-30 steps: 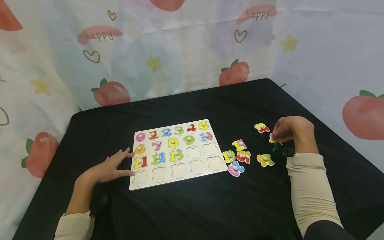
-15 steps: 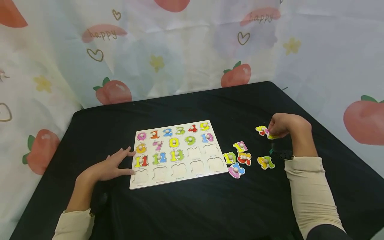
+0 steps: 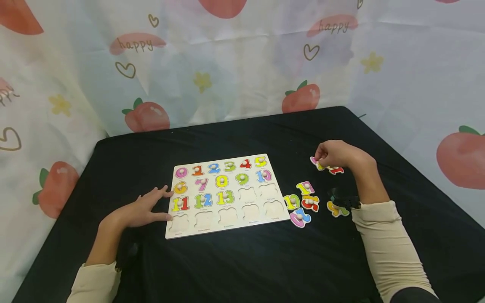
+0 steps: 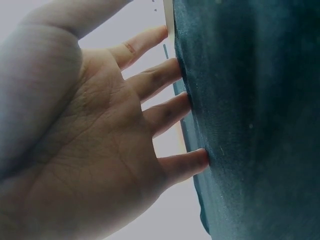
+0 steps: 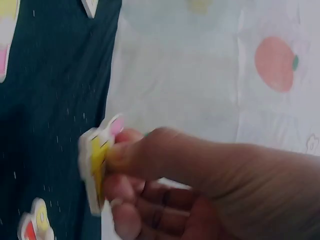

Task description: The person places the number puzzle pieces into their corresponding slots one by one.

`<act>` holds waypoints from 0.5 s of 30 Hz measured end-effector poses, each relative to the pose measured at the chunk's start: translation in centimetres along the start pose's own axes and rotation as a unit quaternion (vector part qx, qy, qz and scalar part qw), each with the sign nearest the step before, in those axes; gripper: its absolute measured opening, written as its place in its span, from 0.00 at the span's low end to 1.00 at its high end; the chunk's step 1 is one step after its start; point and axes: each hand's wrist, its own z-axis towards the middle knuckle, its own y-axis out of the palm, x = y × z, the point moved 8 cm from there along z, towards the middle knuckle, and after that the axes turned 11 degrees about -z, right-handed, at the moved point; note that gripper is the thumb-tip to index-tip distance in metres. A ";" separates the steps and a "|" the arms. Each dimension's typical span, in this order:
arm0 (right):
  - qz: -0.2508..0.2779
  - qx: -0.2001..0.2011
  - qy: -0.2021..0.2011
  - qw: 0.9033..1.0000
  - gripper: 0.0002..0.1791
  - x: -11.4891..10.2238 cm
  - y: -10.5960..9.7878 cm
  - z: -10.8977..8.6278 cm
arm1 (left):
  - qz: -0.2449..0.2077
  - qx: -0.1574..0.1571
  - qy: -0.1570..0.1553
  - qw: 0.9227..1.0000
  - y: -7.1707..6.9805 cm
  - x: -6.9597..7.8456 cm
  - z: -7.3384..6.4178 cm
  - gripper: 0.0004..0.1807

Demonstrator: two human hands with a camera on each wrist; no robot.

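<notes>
My right hand (image 3: 339,153) pinches a yellow-and-pink number puzzle piece (image 5: 97,160) by its upper side, to the right of the board. In the right wrist view the piece is tilted up on edge, apart from the black cloth. A wooden number puzzle board (image 3: 227,215) lies in the middle, with pieces 0 to 13 in their recesses and bare recesses below and right of them. My left hand (image 3: 142,212) has its fingers spread, and its thumb and fingertips touch the board's left edge. In the left wrist view, the palm (image 4: 100,150) shows nothing in it.
Loose pieces lie beside the board's right edge: a green-and-yellow one (image 3: 292,202), a red-and-orange one (image 3: 310,203), a pink-and-blue one (image 3: 300,218). An orange-and-green piece (image 3: 337,209) lies farther right, and a red-and-yellow one (image 3: 335,170) sits partly behind my right hand.
My right hand has moved left with the yellow-and-pink piece, passing over the red-and-yellow one. The left hand stays at the board's edge. The head view has shifted slightly.
</notes>
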 end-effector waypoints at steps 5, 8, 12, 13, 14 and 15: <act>-0.007 0.032 -0.049 0.998 0.04 -2.8 0.2 0.6 | 0.002 -0.001 -0.001 1.000 0.0 0.0 0.1 0.46; -0.013 0.042 -0.070 0.997 0.05 -4.2 0.4 1.0 | 0.004 0.000 -0.001 1.000 0.0 -0.1 0.1 0.46; -0.016 0.043 -0.092 0.995 0.07 -6.0 1.0 1.4 | 0.007 0.000 -0.001 1.000 0.0 -0.2 0.2 0.46; -0.017 0.042 -0.097 0.994 0.07 -6.4 1.1 1.5 | 0.007 0.000 -0.001 1.000 0.0 -0.2 0.2 0.46; -0.017 0.042 -0.104 0.994 0.07 -6.9 1.3 1.6 | 0.007 0.000 -0.001 1.000 0.0 -0.2 0.2 0.46; -0.019 0.041 -0.109 0.993 0.08 -7.3 1.4 1.7 | 0.008 0.000 -0.001 1.000 0.0 -0.2 0.2 0.46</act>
